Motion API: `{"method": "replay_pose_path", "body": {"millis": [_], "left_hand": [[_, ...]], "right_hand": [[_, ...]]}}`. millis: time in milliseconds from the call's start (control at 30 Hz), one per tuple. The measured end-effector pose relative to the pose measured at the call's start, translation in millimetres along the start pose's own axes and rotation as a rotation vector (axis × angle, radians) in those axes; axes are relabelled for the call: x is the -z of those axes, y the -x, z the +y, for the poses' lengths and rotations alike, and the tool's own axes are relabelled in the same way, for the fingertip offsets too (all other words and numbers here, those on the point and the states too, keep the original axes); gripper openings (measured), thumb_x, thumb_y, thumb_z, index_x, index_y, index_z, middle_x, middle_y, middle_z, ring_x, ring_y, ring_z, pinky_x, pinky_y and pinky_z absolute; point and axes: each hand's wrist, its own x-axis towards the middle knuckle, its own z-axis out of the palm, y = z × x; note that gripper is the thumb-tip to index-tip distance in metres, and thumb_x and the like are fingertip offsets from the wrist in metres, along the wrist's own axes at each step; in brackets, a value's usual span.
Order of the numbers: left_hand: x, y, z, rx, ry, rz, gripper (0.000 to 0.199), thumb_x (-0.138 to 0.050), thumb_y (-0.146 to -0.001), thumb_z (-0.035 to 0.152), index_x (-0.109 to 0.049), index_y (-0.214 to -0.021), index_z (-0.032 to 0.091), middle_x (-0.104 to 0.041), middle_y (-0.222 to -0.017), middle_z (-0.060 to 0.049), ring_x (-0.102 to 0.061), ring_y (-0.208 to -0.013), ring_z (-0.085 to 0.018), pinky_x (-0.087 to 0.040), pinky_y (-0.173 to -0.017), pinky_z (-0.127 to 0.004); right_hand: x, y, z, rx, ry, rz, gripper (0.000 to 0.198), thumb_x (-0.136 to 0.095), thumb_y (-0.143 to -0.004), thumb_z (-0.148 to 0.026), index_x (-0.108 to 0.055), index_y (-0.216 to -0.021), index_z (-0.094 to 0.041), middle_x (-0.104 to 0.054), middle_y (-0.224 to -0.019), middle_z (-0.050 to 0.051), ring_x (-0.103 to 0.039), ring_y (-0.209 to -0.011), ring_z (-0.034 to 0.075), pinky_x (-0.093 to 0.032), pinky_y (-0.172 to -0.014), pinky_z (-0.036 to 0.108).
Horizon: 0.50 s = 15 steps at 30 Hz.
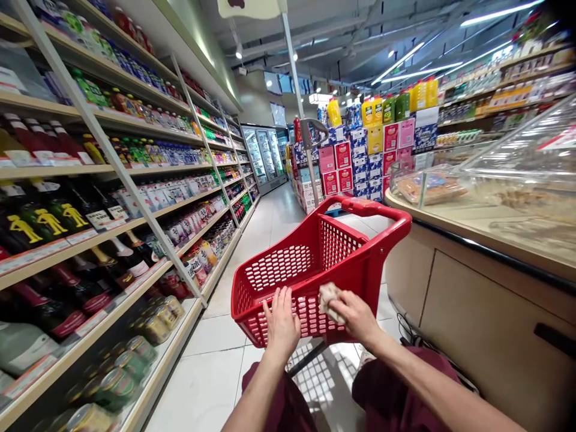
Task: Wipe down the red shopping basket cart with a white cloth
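Note:
A red plastic shopping cart [355,264] stands side-on right in front of me, its basket walls full of small slots. My left hand [282,321] rests on the near side of the basket by the rim, fingers stretched out and holding nothing. In my right hand [357,315] is a crumpled whitish cloth [330,302], gripped between thumb and fingers and pressed on the cart's near side wall. The part of the cloth under my fingers is hidden. No goods show inside the basket.
Tall drink shelves [166,207] line the left. A curved counter [450,264] with packed food stands close on the right. Stacked drink boxes [344,168] and a metal pole [292,60] are behind the cart. Glass-door fridges [265,153] stand along the white tiled aisle's far end.

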Motion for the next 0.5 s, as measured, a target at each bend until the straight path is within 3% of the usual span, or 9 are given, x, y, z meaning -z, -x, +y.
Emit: {"method": "replay_pose_path", "body": {"millis": [133,267,433,500], "left_hand": [[-1.1,-8.9,13.7,-0.028,0.012,0.012,0.063,-0.043,-0.071,0.011,-0.029,-0.133,0.012,-0.033,-0.139,-0.011,-0.024,-0.131,-0.024,-0.017,-0.105,-0.054],[-3.3,-14.0,20.9,-0.061,0.049,-0.051,0.068,-0.042,-0.067,0.008,-0.028,-0.133,0.014,-0.034,-0.139,-0.008,-0.024,-0.131,-0.023,-0.015,-0.105,-0.055],[-3.1,-16.0,29.2,-0.023,0.067,-0.028,0.065,-0.042,-0.069,0.010,-0.029,-0.133,0.012,-0.033,-0.139,-0.010,-0.022,-0.131,-0.024,-0.013,-0.105,-0.056],[-2.1,-17.1,35.4,-0.029,0.072,-0.024,0.066,-0.042,-0.069,0.010,-0.027,-0.134,0.011,-0.030,-0.141,-0.011,-0.020,-0.132,-0.024,-0.013,-0.105,-0.056]], "right_hand": [[14.2,-10.0,16.1,-0.126,0.075,0.117,0.022,-0.044,-0.084,-0.022,-0.063,-0.097,-0.021,-0.057,-0.088,0.007,-0.050,-0.079,0.017,-0.040,-0.070,0.028],[22.2,0.2,29.1,-0.081,0.134,-0.050,0.023,-0.045,-0.080,-0.014,-0.064,-0.089,-0.023,-0.057,-0.084,0.005,-0.050,-0.073,0.015,-0.041,-0.065,0.026],[46.4,-13.4,53.7,-0.157,0.203,0.200,0.025,-0.042,-0.083,-0.018,-0.064,-0.095,-0.020,-0.056,-0.090,0.008,-0.050,-0.081,0.018,-0.041,-0.070,0.028],[50.1,-15.1,59.7,-0.204,0.249,0.196,0.027,-0.042,-0.082,-0.015,-0.063,-0.097,-0.020,-0.055,-0.085,0.008,-0.050,-0.078,0.018,-0.041,-0.068,0.027]]}}
